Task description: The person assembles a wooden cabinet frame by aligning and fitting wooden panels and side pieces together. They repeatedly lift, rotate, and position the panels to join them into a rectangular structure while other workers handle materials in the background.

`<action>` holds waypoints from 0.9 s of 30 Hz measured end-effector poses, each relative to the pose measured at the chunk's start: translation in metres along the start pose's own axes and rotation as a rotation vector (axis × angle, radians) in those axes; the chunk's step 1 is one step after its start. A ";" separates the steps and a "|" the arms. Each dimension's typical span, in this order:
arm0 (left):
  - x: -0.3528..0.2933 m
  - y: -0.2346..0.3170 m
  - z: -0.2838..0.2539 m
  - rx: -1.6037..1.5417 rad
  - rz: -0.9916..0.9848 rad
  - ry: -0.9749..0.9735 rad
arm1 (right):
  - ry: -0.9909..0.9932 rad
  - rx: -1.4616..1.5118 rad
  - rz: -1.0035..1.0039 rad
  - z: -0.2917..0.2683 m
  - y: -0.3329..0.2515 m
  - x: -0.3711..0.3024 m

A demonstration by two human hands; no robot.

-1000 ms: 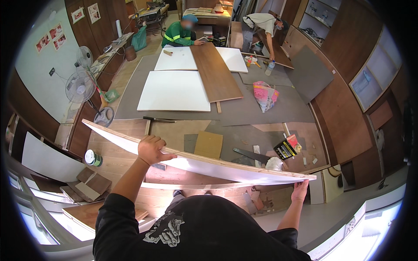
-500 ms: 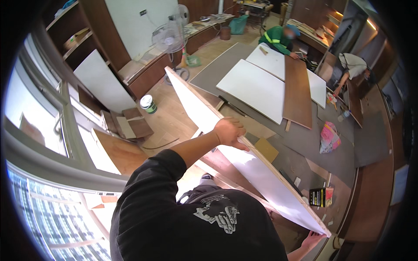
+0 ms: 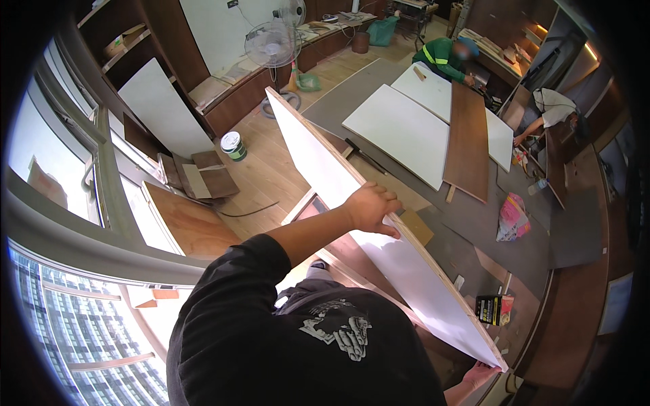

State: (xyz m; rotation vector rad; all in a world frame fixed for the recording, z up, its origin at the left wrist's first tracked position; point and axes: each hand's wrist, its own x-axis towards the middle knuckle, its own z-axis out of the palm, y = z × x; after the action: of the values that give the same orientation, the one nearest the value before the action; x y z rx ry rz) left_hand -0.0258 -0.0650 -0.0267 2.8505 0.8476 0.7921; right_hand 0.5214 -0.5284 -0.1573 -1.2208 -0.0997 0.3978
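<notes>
A long white panel [image 3: 423,287] with a pale wooden edge stands tilted on its long side in front of my body, running from upper left to lower right. My left hand [image 3: 372,208] is wrapped over its upper edge near the middle, with the thumb on the near white face. Low at the panel's right end, my right hand [image 3: 481,375] grips the corner; its fingers are partly hidden. Beneath the panel is a reddish-brown wooden frame [image 3: 338,260], partly covered by the panel and my arm.
White boards [image 3: 399,135] and a brown board [image 3: 466,145] lie on grey sheeting beyond. Two people work at the far right, one in a green jacket [image 3: 440,55]. A paint bucket [image 3: 233,147], standing fan [image 3: 272,49], pink bag [image 3: 513,218] and black-yellow box [image 3: 493,309] stand around. Windows line the left.
The view has tipped slightly, shifting the room upward and to the right at the far side. My left hand sits a little further right, still on the panel's edge. Both hands keep their grip.
</notes>
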 end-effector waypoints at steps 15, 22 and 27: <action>0.001 -0.004 0.014 -0.064 -0.037 0.122 | -0.127 -0.039 -0.080 0.022 0.031 0.033; 0.008 -0.005 0.019 -0.035 -0.078 0.051 | -0.163 -0.079 -0.108 0.052 0.028 0.021; 0.009 -0.004 0.018 -0.025 -0.052 0.079 | -0.181 -0.088 -0.118 0.057 0.029 0.016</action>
State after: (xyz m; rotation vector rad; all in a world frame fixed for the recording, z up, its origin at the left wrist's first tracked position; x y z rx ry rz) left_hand -0.0129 -0.0554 -0.0393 2.7794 0.9109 0.9081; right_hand 0.5133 -0.4638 -0.1669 -1.2573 -0.3469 0.4033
